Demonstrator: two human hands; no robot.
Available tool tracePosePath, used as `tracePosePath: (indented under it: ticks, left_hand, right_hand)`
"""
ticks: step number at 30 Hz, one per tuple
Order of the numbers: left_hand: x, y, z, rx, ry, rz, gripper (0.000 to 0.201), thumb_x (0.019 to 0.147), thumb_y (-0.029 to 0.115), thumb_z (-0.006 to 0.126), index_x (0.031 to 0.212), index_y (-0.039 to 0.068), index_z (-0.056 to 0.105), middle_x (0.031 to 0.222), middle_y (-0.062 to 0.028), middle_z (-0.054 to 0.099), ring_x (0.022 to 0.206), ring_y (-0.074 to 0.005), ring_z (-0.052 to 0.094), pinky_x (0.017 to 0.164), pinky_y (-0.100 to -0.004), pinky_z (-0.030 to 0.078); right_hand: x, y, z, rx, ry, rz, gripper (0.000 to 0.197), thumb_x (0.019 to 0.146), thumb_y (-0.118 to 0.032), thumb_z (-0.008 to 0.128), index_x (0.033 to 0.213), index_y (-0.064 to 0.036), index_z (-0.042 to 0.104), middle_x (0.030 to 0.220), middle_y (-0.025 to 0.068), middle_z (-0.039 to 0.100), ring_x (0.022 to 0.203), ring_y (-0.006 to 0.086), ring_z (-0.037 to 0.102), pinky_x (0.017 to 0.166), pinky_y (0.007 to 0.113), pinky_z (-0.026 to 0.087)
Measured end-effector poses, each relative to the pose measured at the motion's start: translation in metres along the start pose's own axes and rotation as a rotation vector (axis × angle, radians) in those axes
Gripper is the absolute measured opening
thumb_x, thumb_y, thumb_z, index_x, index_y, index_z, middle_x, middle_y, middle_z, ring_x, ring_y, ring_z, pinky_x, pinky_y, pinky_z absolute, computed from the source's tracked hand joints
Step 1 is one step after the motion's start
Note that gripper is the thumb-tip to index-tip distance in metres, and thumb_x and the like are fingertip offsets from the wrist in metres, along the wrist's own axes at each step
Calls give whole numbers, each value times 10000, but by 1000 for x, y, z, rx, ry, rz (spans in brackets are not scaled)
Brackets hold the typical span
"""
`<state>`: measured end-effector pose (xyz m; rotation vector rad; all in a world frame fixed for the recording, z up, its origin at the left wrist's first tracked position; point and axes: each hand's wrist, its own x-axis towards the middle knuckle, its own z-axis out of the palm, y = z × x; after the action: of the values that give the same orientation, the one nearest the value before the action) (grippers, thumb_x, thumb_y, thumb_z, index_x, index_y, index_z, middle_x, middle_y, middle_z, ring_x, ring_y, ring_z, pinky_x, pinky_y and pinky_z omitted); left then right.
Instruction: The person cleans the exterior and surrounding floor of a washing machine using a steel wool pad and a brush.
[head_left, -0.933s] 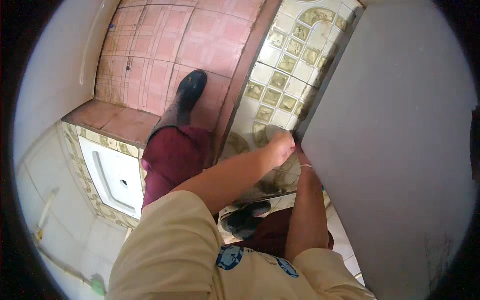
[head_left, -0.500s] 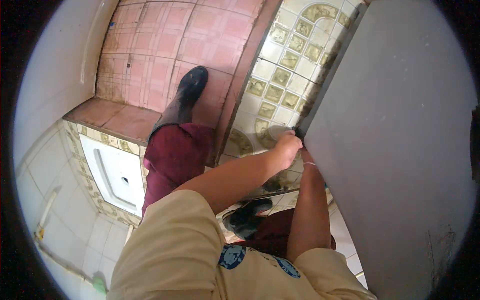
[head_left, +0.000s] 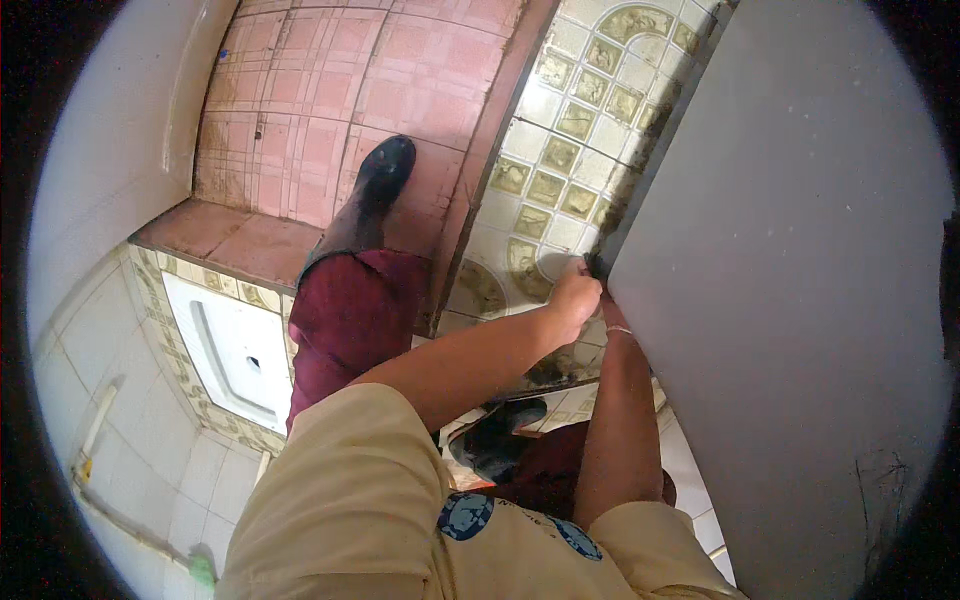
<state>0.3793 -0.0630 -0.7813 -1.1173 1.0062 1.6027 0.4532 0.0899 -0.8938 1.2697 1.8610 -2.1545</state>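
Observation:
My left hand [head_left: 576, 298] is closed, its fingers curled around a small dark thing with a bristly look [head_left: 595, 264], perhaps a brush. It presses low against the line where the patterned tiles [head_left: 545, 190] meet a large grey panel [head_left: 780, 250]. Just behind it comes my right hand [head_left: 612, 313], with a thin band at the wrist. Its fingers are hidden by my left hand and the panel's edge. Dark grime runs along the tile border beside the panel.
Pink tiles [head_left: 330, 110] cover a raised step at the far left, where one dark boot [head_left: 385, 175] stands. The other boot [head_left: 495, 440] is lower down on tiled floor. A white squat toilet pan [head_left: 225, 345] lies left. Pipes [head_left: 125, 520] follow the left wall.
Both hands stay at the same spot by the panel's edge, with only a slight shift of the left hand. The view has moved very little.

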Motion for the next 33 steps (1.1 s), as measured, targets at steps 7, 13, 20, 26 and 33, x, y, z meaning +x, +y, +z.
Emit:
tracePosePath:
  ticks: [7,13,20,26,33]
  left_hand:
    - [20,-20,-11,-97,-34,21,341,729,16,448,1067,63,426,852,-82,480,754,-149,448,611,-298,374]
    - [20,-20,-7,-50,-13,73,370,743,30,461,1108,92,474,857,-71,522,716,-162,472,592,-306,401]
    - [25,-13,-9,95,-104,188,329,728,43,489,1056,70,494,784,-48,535,629,-149,472,558,-279,395]
    - [67,-43,-21,44,60,273,198,709,17,513,901,62,497,751,-43,525,602,-134,478,497,-283,393]
    - [46,-14,-15,-61,-10,231,81,636,1,475,711,-7,503,600,-103,460,531,-178,435,463,-341,353]
  right_hand:
    - [-5,3,1,-49,10,-13,405,816,-372,433,1132,-120,453,1132,83,472,1060,235,428,837,433,401]
    - [-6,1,-1,-99,27,-19,408,814,-376,431,1132,-121,453,1133,83,471,1062,236,426,838,438,399]
    - [-6,2,1,-167,60,-40,411,813,-380,429,1132,-122,454,1135,83,471,1065,237,425,838,443,398]
    - [-8,5,14,-210,64,-54,414,811,-384,427,1132,-123,454,1136,84,471,1067,238,423,839,448,397]
    - [-14,5,3,-281,107,-73,417,810,-389,425,1132,-125,454,1138,84,470,1070,239,422,839,454,395]
